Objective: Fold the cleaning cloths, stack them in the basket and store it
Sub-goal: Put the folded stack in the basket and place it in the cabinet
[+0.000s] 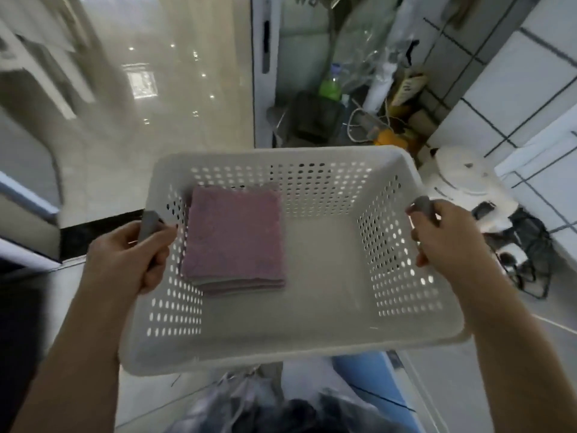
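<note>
I carry a white perforated plastic basket (pixel 312 345) in the air in front of me. My left hand (pixel 131 254) grips its grey left handle (pixel 149 225). Its grey right handle (pixel 422 207) is gripped by my right hand (pixel 449 242). Inside, against the left wall, lies a neat stack of folded cleaning cloths (pixel 234 242), the top one mauve-pink. The rest of the basket floor is bare.
A glossy tiled floor (pixel 171 89) spreads ahead to the left. Beyond the basket is a cluttered corner with a green bottle (pixel 330 85), cords and bags. A white appliance (pixel 465 182) with black cables sits at the right by a tiled wall. Dark bags (pixel 281 410) lie below the basket.
</note>
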Motion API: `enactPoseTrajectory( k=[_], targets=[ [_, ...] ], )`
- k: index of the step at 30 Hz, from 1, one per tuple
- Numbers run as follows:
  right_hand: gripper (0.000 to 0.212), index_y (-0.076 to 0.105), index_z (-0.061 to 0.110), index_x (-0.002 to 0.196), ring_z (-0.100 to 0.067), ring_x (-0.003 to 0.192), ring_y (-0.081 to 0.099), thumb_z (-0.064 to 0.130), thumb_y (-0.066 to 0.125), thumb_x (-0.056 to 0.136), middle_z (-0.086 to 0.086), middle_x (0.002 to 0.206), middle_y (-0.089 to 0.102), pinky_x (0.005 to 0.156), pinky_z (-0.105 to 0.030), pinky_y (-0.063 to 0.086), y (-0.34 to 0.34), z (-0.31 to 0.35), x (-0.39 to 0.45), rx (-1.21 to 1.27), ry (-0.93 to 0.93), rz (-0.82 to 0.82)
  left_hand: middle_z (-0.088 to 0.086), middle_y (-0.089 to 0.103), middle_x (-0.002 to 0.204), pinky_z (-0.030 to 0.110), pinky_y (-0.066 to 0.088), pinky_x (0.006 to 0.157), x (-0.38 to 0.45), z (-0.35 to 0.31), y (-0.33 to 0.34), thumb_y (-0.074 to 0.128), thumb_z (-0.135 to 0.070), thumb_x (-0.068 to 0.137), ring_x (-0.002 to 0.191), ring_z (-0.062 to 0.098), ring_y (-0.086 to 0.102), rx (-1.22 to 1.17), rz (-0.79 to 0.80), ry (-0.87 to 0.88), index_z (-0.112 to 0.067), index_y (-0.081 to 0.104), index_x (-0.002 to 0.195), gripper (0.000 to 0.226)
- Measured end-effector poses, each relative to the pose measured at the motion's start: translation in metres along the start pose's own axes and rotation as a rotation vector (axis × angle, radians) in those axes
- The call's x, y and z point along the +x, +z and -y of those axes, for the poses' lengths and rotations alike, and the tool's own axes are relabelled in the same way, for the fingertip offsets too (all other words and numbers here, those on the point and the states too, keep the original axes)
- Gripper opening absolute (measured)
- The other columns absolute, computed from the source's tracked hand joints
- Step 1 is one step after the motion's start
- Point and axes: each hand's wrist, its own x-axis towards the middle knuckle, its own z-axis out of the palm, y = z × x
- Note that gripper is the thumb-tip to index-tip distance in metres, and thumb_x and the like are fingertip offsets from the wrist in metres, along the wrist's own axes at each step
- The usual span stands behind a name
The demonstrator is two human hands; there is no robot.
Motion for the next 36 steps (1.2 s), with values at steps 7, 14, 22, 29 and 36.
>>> enactPoseTrajectory(
  k=[7, 14, 22, 29, 36],
  targets=[
    [0.025, 0.053, 0.01, 0.104, -0.02, 0.064, 0.06, 0.033, 0.045, 0.099, -0.005, 0.078, 0.058, 0.057, -0.036, 0.053, 0.09, 0.092, 0.063, -0.034, -0.267, 0.254, -0.007, 0.045, 0.04, 0.01, 0.023, 0.033, -0.003, 0.014, -0.064, 0.059, -0.003, 0.087, 0.027, 0.006, 0.031, -0.142, -0.409, -0.098, -0.014, 0.06, 0.075, 0.016],
    [0.025, 0.055, 0.005, 0.093, -0.022, 0.057, 0.054, 0.027, 0.045, 0.099, -0.01, 0.07, 0.055, 0.055, -0.037, 0.049, 0.184, 0.199, 0.102, -0.061, -0.595, 0.58, -0.005, 0.047, 0.044, 0.01, 0.027, 0.032, -0.03, 0.019, -0.092, 0.061, -0.006, 0.085, 0.028, 0.006, 0.032, -0.28, -0.861, -0.158, -0.008, 0.064, 0.083, 0.004],
    [0.033, 0.054, 0.002, 0.082, -0.04, 0.074, 0.063, 0.029, 0.043, 0.096, -0.02, 0.079, 0.061, 0.071, -0.052, 0.055, 0.27, 0.306, 0.071, -0.155, -0.957, 0.77, -0.004, 0.045, 0.045, 0.011, 0.023, 0.032, -0.062, 0.03, -0.115, 0.056, 0.0, 0.087, 0.029, 0.005, 0.031, -0.391, -1.233, -0.15, -0.01, 0.06, 0.072, 0.018],
    [0.037, 0.056, -0.003, 0.084, -0.032, 0.059, 0.063, 0.031, 0.046, 0.093, -0.024, 0.082, 0.063, 0.064, -0.053, 0.057, 0.364, 0.383, -0.029, -0.15, -1.103, 0.904, -0.008, 0.048, 0.042, 0.012, 0.026, 0.032, -0.102, 0.052, -0.198, 0.059, -0.004, 0.085, 0.03, 0.005, 0.033, -0.451, -1.495, -0.164, -0.005, 0.063, 0.083, 0.005],
    [0.033, 0.06, 0.0, 0.089, -0.029, 0.058, 0.063, 0.03, 0.048, 0.094, -0.023, 0.08, 0.063, 0.067, -0.058, 0.056, 0.428, 0.461, -0.14, -0.148, -1.191, 0.974, -0.007, 0.046, 0.043, 0.01, 0.021, 0.033, -0.132, 0.065, -0.32, 0.055, -0.001, 0.087, 0.029, 0.006, 0.031, -0.491, -1.556, -0.078, -0.011, 0.06, 0.074, 0.017]
  ],
)
